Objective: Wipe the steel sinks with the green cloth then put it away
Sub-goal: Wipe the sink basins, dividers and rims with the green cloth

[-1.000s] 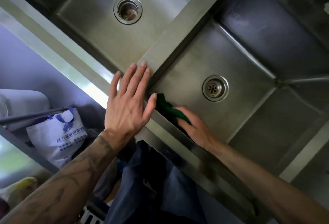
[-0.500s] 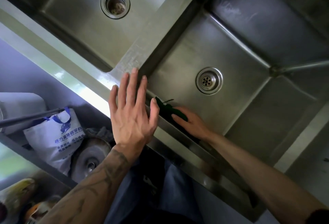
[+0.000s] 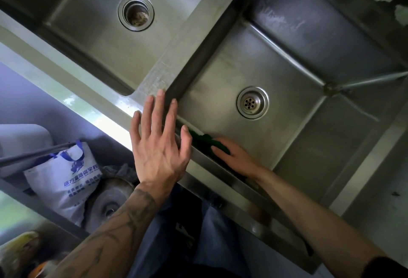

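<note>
Nearby, white bag (image 3: 64,180) beneath sink rim (image 3: 72,85)

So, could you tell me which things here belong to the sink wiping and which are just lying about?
For the job:
cloth, under the right hand
right sink
left sink
left hand, flat on the rim

Lying about:
white bag
round metal item beside it

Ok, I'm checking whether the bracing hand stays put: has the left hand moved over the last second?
Yes, slightly. The left hand has slid back toward the person: its fingertips now reach less far up the divider.
</note>
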`<action>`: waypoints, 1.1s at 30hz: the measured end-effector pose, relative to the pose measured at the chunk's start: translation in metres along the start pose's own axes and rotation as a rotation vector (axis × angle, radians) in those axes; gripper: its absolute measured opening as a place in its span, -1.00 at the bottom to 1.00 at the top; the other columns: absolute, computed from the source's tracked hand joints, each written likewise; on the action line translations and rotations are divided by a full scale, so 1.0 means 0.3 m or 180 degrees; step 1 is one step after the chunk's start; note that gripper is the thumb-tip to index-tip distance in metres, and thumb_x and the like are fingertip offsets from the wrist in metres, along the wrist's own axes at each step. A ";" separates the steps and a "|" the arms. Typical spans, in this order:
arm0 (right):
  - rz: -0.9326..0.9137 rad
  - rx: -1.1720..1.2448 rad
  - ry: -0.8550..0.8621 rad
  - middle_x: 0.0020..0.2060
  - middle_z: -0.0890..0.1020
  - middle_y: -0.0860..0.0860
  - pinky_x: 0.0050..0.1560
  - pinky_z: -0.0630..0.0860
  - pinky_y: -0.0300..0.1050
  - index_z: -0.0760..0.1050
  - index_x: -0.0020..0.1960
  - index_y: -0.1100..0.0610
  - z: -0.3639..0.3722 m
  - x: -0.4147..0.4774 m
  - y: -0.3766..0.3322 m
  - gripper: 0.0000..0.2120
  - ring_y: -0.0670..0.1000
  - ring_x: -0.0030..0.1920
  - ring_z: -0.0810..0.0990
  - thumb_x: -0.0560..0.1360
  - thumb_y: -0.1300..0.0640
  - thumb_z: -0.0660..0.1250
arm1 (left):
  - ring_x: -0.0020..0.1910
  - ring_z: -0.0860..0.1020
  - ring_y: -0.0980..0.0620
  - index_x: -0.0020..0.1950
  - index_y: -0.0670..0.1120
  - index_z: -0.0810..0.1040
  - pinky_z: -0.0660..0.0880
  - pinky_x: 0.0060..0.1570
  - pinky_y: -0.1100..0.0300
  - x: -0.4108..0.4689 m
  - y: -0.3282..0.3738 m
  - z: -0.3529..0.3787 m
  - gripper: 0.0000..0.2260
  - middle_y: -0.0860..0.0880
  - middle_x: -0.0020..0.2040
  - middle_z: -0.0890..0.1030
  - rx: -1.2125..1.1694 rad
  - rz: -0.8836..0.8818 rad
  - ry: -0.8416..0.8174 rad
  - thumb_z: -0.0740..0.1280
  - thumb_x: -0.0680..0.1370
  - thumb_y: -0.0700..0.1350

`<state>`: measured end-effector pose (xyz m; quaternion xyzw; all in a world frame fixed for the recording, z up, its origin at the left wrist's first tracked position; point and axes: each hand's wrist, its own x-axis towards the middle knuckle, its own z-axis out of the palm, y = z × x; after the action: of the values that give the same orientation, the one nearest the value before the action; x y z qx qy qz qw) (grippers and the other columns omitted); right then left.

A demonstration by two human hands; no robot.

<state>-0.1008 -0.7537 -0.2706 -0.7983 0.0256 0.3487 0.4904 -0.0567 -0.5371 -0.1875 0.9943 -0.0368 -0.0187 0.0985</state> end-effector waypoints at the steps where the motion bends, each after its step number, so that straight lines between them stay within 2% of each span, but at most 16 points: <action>1: 0.0148 -0.0077 -0.0061 0.28 0.58 -0.11 0.41 0.46 0.14 0.51 0.36 -0.13 0.007 0.023 0.033 -0.76 -0.08 0.26 0.56 0.72 0.01 0.24 | 0.72 0.09 -0.06 0.65 -0.06 0.35 0.08 0.66 -0.13 0.000 0.003 -0.001 -0.46 -0.08 0.72 0.18 0.0009 0.0006 -0.0005 0.14 0.69 0.11; 4: 0.0275 -0.0134 -0.0140 0.26 0.59 -0.07 0.39 0.47 0.11 0.53 0.37 -0.07 -0.007 -0.001 0.044 -0.75 -0.06 0.24 0.56 0.72 0.02 0.25 | 0.73 0.06 -0.05 0.66 -0.05 0.34 0.04 0.68 -0.12 0.000 0.004 -0.003 -0.45 -0.08 0.72 0.16 0.0018 0.0007 -0.0061 0.11 0.70 0.12; 8: 0.0138 0.0116 0.0055 0.17 0.61 -0.03 0.28 0.47 -0.25 0.54 0.34 -0.04 -0.046 -0.166 -0.015 -0.77 -0.12 0.21 0.59 0.71 0.07 0.26 | 0.72 0.07 -0.06 0.65 -0.05 0.35 0.07 0.67 -0.14 0.002 0.002 -0.002 -0.46 -0.08 0.72 0.18 -0.0004 0.0004 -0.0044 0.11 0.70 0.12; 9: 0.0124 0.0094 0.0060 0.18 0.61 -0.04 0.28 0.46 -0.28 0.54 0.35 -0.03 -0.047 -0.179 -0.001 -0.77 -0.13 0.22 0.58 0.72 0.06 0.25 | 0.72 0.09 -0.07 0.65 -0.06 0.36 0.09 0.66 -0.15 0.001 0.003 -0.002 -0.46 -0.09 0.72 0.19 -0.0017 0.0007 -0.0010 0.12 0.70 0.11; 11: 0.0178 -0.0024 -0.0108 0.22 0.59 -0.06 0.35 0.47 -0.17 0.52 0.39 -0.04 -0.043 -0.145 0.044 -0.71 -0.13 0.26 0.56 0.72 -0.06 0.22 | 0.72 0.11 -0.07 0.64 -0.06 0.37 0.11 0.65 -0.15 0.001 0.004 -0.003 -0.47 -0.09 0.71 0.21 -0.0037 0.0013 0.0029 0.13 0.70 0.10; 13: 0.0287 -0.0216 -0.0296 0.25 0.58 -0.03 0.40 0.47 0.07 0.51 0.39 -0.04 -0.030 -0.074 0.127 -0.66 -0.05 0.28 0.56 0.70 -0.15 0.19 | 0.72 0.09 -0.07 0.64 -0.06 0.37 0.10 0.66 -0.15 0.003 0.006 -0.003 -0.47 -0.09 0.71 0.20 -0.0027 0.0010 0.0008 0.12 0.70 0.10; 15: 0.0613 -0.0201 -0.0358 0.25 0.58 0.07 0.39 0.45 0.22 0.53 0.37 0.07 -0.020 -0.029 0.183 -0.70 0.06 0.26 0.56 0.72 -0.03 0.22 | 0.72 0.06 -0.06 0.66 -0.05 0.34 0.07 0.66 -0.15 0.000 0.006 -0.003 -0.45 -0.09 0.72 0.17 0.0007 0.0011 -0.0069 0.09 0.70 0.12; 17: 0.0683 -0.0195 -0.0326 0.24 0.59 0.09 0.38 0.45 0.20 0.55 0.36 0.11 -0.022 -0.045 0.178 -0.72 0.07 0.24 0.57 0.73 0.05 0.23 | 0.73 0.04 -0.06 0.67 -0.05 0.32 0.06 0.67 -0.16 0.000 0.003 -0.002 -0.45 -0.09 0.73 0.14 0.0012 0.0019 -0.0117 0.08 0.71 0.14; 21: 0.0379 -0.0007 -0.0126 0.17 0.61 -0.08 0.34 0.49 -0.09 0.55 0.34 -0.07 -0.070 -0.214 0.064 -0.74 -0.09 0.23 0.59 0.72 -0.07 0.22 | 0.73 0.04 -0.07 0.67 -0.05 0.32 0.06 0.67 -0.16 0.000 0.001 -0.001 -0.44 -0.09 0.73 0.14 0.0030 0.0004 -0.0111 0.07 0.71 0.14; 23: 0.0288 0.0135 0.0000 0.14 0.62 -0.10 0.27 0.49 -0.20 0.53 0.31 -0.17 -0.089 -0.277 0.025 -0.75 -0.08 0.20 0.61 0.69 -0.14 0.22 | 0.73 0.04 -0.07 0.66 -0.05 0.32 0.06 0.67 -0.16 0.001 0.002 0.000 -0.45 -0.09 0.73 0.14 0.0020 0.0019 -0.0093 0.08 0.71 0.14; 24: 0.0269 0.0143 0.0021 0.14 0.62 -0.09 0.26 0.49 -0.20 0.53 0.32 -0.18 -0.086 -0.275 0.030 -0.72 -0.08 0.20 0.61 0.67 -0.19 0.20 | 0.73 0.05 -0.07 0.66 -0.06 0.33 0.06 0.67 -0.15 0.001 0.002 0.000 -0.45 -0.09 0.73 0.14 0.0011 0.0028 -0.0088 0.08 0.70 0.13; 26: 0.0330 0.0024 -0.0065 0.18 0.62 -0.06 0.31 0.51 -0.08 0.53 0.36 -0.10 -0.066 -0.221 0.089 -0.62 -0.07 0.22 0.60 0.66 -0.24 0.17 | 0.73 0.04 -0.07 0.66 -0.06 0.33 0.05 0.67 -0.15 0.000 0.001 0.000 -0.45 -0.08 0.73 0.13 0.0012 0.0030 -0.0090 0.09 0.70 0.13; 29: 0.0717 -0.0248 -0.0269 0.26 0.59 0.05 0.37 0.47 0.13 0.53 0.36 0.04 -0.025 -0.109 0.224 -0.68 0.07 0.27 0.58 0.71 -0.08 0.21 | 0.73 0.05 -0.07 0.66 -0.06 0.33 0.07 0.66 -0.16 -0.001 0.001 -0.001 -0.45 -0.09 0.73 0.13 0.0055 0.0030 -0.0062 0.09 0.70 0.12; 31: 0.0865 -0.0292 -0.0363 0.25 0.59 0.06 0.36 0.48 0.13 0.53 0.34 0.03 -0.024 -0.097 0.238 -0.71 0.08 0.25 0.58 0.72 -0.06 0.20 | 0.73 0.06 -0.08 0.65 -0.06 0.34 0.08 0.66 -0.16 -0.001 -0.001 -0.002 -0.46 -0.09 0.73 0.14 0.0048 0.0038 -0.0040 0.10 0.70 0.11; 33: 0.0787 -0.0271 -0.0256 0.19 0.61 -0.01 0.31 0.50 0.03 0.54 0.32 -0.02 -0.039 -0.141 0.212 -0.74 -0.01 0.19 0.59 0.71 -0.08 0.22 | 0.73 0.05 -0.08 0.65 -0.06 0.34 0.07 0.66 -0.16 -0.001 0.000 -0.002 -0.46 -0.09 0.73 0.13 0.0042 0.0038 -0.0032 0.11 0.70 0.11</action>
<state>-0.1509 -0.8087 -0.2915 -0.7945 0.0893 0.4389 0.4101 -0.0569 -0.5370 -0.1869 0.9946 -0.0433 -0.0228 0.0919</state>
